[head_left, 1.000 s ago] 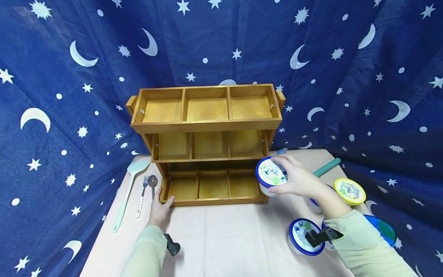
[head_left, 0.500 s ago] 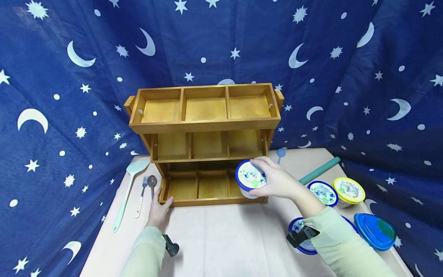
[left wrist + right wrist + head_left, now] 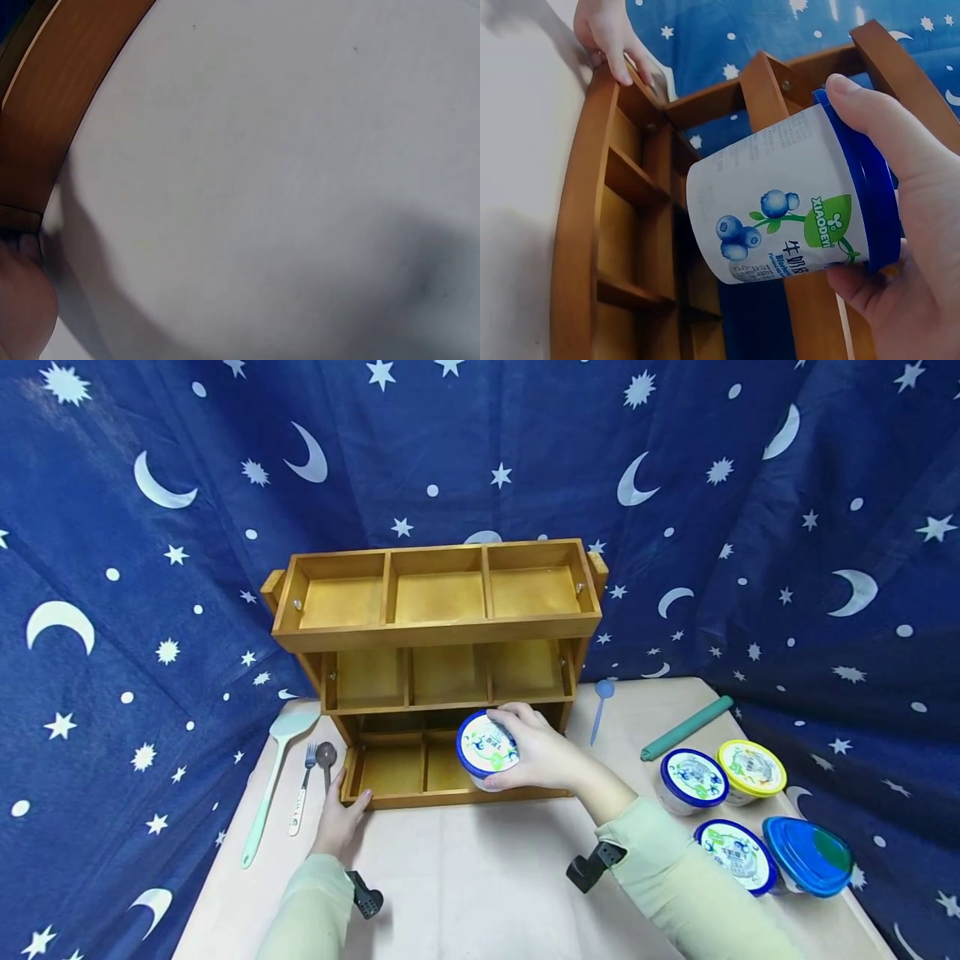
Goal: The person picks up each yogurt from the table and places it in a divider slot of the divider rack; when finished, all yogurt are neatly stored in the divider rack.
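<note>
My right hand (image 3: 536, 752) grips a white tub with a blue lid (image 3: 780, 202) by its lid edge, thumb on one side and fingers on the other. Blueberries are printed on the tub's wall. It hovers over the lowest tier of a three-tier wooden organizer (image 3: 435, 632), covering the right part of that tier in the head view. The organizer's compartments that show hold nothing. At the lowest tier's front left corner, my left hand (image 3: 341, 818) holds the wood between thumb and fingers. Only a bit of that hand shows in the left wrist view.
Left of the organizer lie a pale green spatula (image 3: 270, 777), a fork (image 3: 303, 789) and a spoon (image 3: 326, 758). On the right are a blue spoon (image 3: 603, 693), a green rod (image 3: 686, 729), blue-lidded tubs (image 3: 693, 777), a yellow-lidded tub (image 3: 752, 768) and a blue-lidded box (image 3: 806, 856).
My right hand has carried the tub leftward, from the organizer's right end to over the lowest tier. The left hand stays at the corner.
</note>
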`<control>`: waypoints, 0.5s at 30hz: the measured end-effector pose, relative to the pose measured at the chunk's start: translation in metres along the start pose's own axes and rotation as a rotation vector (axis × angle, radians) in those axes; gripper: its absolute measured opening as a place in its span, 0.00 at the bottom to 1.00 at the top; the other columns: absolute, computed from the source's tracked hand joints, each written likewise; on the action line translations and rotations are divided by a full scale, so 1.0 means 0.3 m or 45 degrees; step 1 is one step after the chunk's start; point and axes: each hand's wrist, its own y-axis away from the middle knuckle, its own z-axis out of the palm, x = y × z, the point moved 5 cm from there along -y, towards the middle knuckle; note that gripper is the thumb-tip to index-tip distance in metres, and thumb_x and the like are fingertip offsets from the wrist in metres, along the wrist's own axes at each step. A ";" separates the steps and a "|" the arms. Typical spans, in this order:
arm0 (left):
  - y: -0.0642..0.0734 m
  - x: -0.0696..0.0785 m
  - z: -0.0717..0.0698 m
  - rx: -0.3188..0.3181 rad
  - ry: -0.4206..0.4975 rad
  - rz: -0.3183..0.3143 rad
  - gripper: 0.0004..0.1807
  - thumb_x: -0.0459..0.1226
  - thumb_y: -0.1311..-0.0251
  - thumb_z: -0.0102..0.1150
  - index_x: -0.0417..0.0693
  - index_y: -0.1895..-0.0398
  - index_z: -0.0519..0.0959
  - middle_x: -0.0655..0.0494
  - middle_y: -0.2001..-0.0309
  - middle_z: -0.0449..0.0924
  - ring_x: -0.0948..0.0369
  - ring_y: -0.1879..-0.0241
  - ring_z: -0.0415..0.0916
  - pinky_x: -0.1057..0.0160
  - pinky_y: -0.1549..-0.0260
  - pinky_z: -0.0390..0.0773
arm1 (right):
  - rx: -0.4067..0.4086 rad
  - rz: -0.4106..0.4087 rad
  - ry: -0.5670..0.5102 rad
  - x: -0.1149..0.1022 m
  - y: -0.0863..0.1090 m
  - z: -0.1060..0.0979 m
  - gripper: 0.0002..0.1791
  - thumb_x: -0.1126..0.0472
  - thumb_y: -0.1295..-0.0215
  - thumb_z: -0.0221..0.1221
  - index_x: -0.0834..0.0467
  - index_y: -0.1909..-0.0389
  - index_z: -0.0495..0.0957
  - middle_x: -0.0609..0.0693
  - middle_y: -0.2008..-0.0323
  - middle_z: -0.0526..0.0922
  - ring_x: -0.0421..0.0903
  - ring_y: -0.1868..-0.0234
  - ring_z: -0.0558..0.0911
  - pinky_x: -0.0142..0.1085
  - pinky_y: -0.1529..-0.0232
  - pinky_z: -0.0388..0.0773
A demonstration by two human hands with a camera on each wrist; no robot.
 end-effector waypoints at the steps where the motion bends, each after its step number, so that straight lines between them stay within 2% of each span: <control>1: -0.001 -0.002 -0.001 -0.002 -0.007 0.003 0.44 0.46 0.35 0.53 0.51 0.25 0.38 0.38 0.27 0.39 0.41 0.30 0.36 0.43 0.33 0.42 | 0.001 0.004 -0.003 -0.007 -0.006 0.007 0.55 0.42 0.66 0.74 0.55 0.34 0.63 0.52 0.39 0.62 0.52 0.41 0.63 0.49 0.46 0.71; 8: -0.003 -0.016 -0.012 -0.011 0.007 -0.008 0.45 0.47 0.37 0.55 0.53 0.25 0.40 0.38 0.27 0.38 0.40 0.30 0.35 0.40 0.34 0.41 | -0.036 -0.016 -0.042 -0.055 -0.049 0.079 0.54 0.42 0.65 0.74 0.56 0.34 0.64 0.53 0.38 0.61 0.51 0.40 0.63 0.46 0.45 0.71; 15: -0.006 -0.018 -0.012 -0.034 -0.005 -0.007 0.44 0.47 0.36 0.54 0.53 0.25 0.40 0.37 0.27 0.38 0.40 0.30 0.35 0.40 0.34 0.41 | -0.037 -0.046 -0.052 -0.071 -0.080 0.150 0.54 0.42 0.64 0.74 0.56 0.33 0.63 0.52 0.37 0.59 0.50 0.40 0.62 0.44 0.45 0.71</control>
